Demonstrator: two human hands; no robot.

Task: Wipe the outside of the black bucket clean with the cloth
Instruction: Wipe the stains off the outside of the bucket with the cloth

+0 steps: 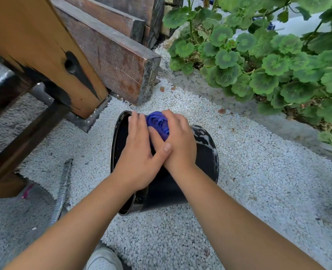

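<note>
Glossy black bucket (206, 152) (streaked with pale smears), crumpled blue cloth (158, 122), rough white gravel (249, 172), worn wooden beams (110, 53).

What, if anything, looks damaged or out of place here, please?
The black bucket lies tipped on the gravel, with whitish smears on its upper side. The wooden post shows a dark, scorched-looking mark.
</note>
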